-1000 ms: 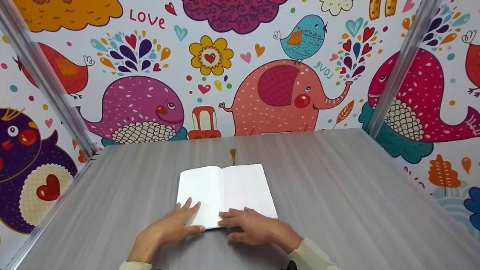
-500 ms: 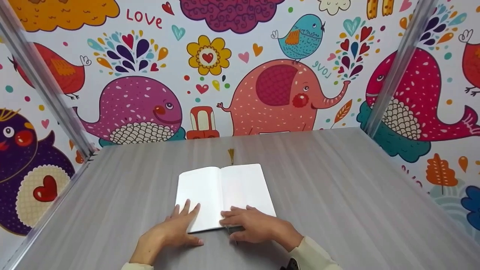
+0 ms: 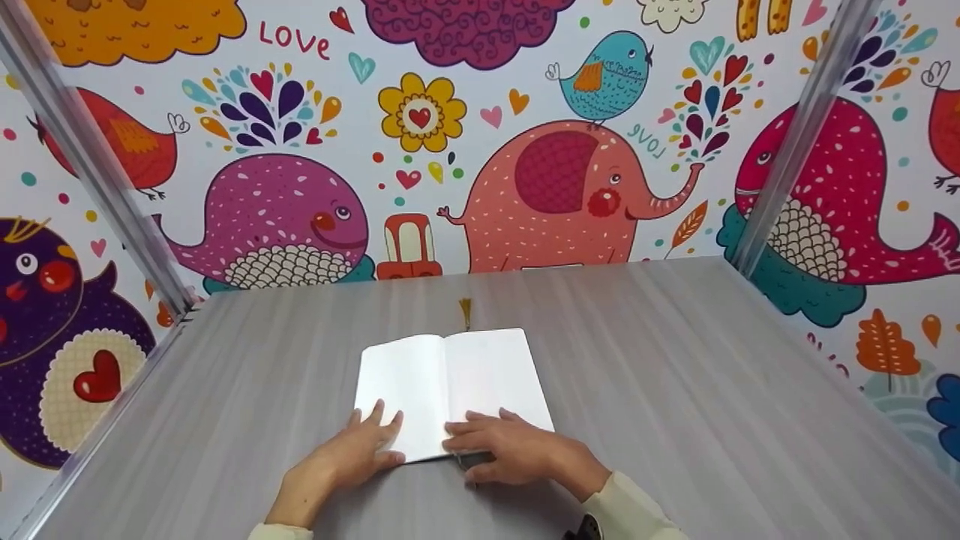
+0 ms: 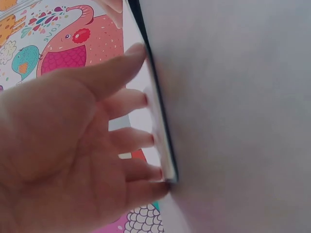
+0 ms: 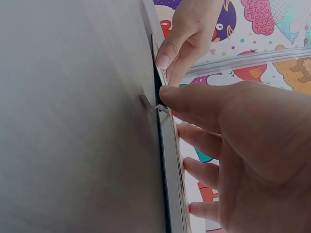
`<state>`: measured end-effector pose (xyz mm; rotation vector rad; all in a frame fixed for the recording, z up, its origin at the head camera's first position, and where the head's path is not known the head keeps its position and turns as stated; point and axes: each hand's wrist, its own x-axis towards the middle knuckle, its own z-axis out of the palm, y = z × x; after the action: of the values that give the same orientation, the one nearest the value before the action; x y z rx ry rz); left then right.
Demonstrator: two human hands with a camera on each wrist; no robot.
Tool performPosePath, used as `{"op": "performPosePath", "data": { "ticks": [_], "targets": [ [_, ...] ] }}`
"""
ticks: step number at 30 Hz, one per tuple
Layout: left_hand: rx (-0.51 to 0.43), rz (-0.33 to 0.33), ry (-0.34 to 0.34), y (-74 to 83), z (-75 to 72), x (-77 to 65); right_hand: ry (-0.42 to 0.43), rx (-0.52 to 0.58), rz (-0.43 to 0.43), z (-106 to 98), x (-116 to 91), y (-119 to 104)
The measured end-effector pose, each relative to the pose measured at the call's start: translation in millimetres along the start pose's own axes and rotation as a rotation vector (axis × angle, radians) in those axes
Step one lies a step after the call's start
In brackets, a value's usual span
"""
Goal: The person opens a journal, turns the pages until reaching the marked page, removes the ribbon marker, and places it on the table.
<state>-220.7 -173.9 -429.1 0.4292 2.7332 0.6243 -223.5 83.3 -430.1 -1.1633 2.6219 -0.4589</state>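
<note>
An open notebook with blank white pages lies in the middle of the table in the head view. Fingers of my left hand are spread over the lower left page, the thumb at its bottom edge. My right hand rests flat on the lower right page beside the spine, its thumb below the edge. A dark cover edge shows under the pages in the right wrist view, where a thin ribbon sticks out near the thumb. From the notebook's top, a gold tassel reaches onto the table.
The grey wood-grain table extends around the notebook on all sides. Cartoon-printed walls enclose it at the back and sides, with metal posts at the back corners. A dark object is at the right sleeve's cuff.
My left thumb dropped off the page's bottom edge half a second ago and is back at it now. My right hand has shifted slightly rightward on the page. The notebook lies nearly as before.
</note>
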Motion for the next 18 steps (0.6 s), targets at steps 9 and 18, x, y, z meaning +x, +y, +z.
{"op": "performPosePath", "data": {
  "ticks": [9, 18],
  "targets": [
    [-0.001, -0.014, 0.026, 1.6, 3.3, 1.8, 0.002, -0.052, 0.018, -0.7, -1.8, 3.5],
    [-0.005, -0.025, 0.032, 3.2, 2.5, 0.8, -0.001, -0.081, 0.048, -3.4, -1.8, 4.2]
  ]
}}
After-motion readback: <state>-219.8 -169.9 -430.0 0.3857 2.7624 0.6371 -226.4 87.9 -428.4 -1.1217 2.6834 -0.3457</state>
